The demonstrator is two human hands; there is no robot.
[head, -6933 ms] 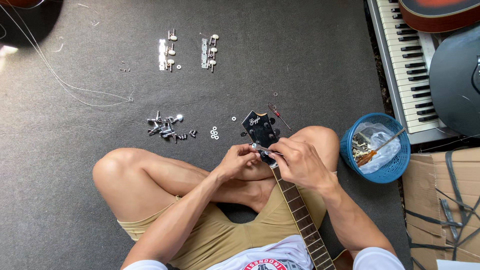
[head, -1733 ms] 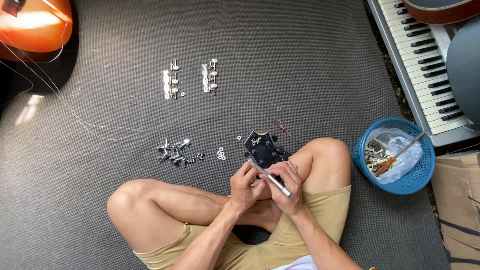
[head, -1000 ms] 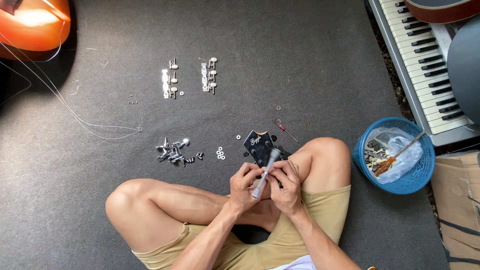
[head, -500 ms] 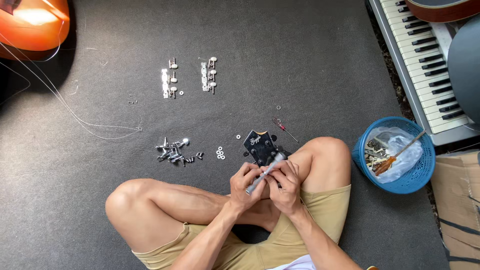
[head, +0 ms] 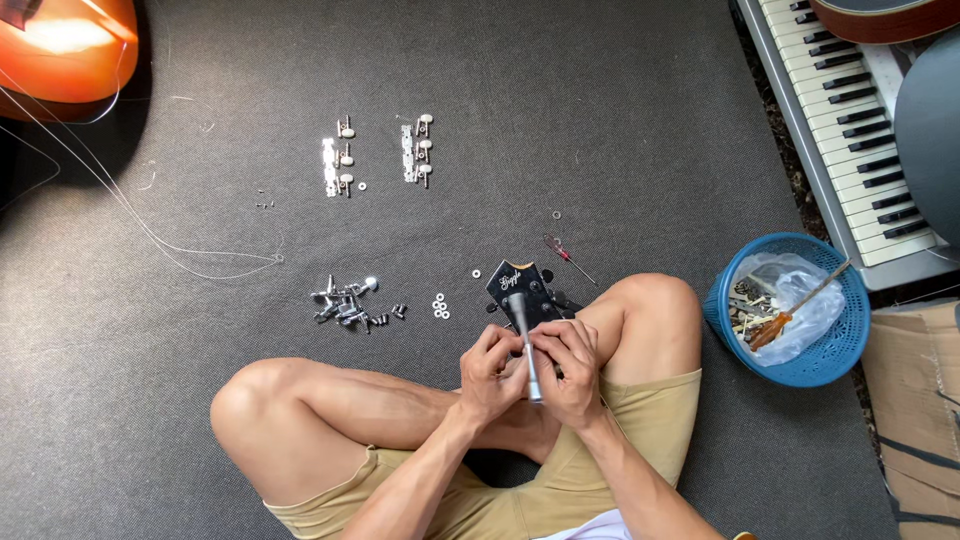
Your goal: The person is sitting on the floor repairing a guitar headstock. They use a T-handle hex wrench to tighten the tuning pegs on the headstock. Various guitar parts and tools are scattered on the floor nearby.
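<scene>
Since half a second earlier, the silver socket tool (head: 522,338) has swung from a slant to near upright over the black guitar headstock (head: 522,288), its wide end now resting on the headstock face; hands and legs have hardly shifted. Both hands close on the tool's shaft just below the headstock: the left hand (head: 490,372) curls its fingers about the lower shaft, and the right hand (head: 568,362) pinches it from the other side, each grip shut on the tool with nothing else held. The headstock lies on the dark carpet (head: 620,130), between the person's knees, with the neck hidden under the hands.

Step in hand, as judged: the tool is being seated on a tuner fitting of the headstock, for turning. The next move would call for keeping the tool square on the fitting and twisting it without slipping off; whether the socket is fully engaged cannot be told.

Outward from the headstock: small white washers (head: 439,306) lie just to its left, and further left a heap of loose chrome hardware (head: 348,302). Well above the headstock lie two strips of tuning machines (head: 378,158) with pale buttons. A small red-handled tool (head: 566,254) lies just above and right. Right of the headstock, past the knee, stands a round blue basket (head: 790,310) holding a crumpled clear plastic bag and an orange-handled screwdriver. The headstock bears a pale script mark near its top. A keyboard (head: 840,110) lies far upper right.
</scene>
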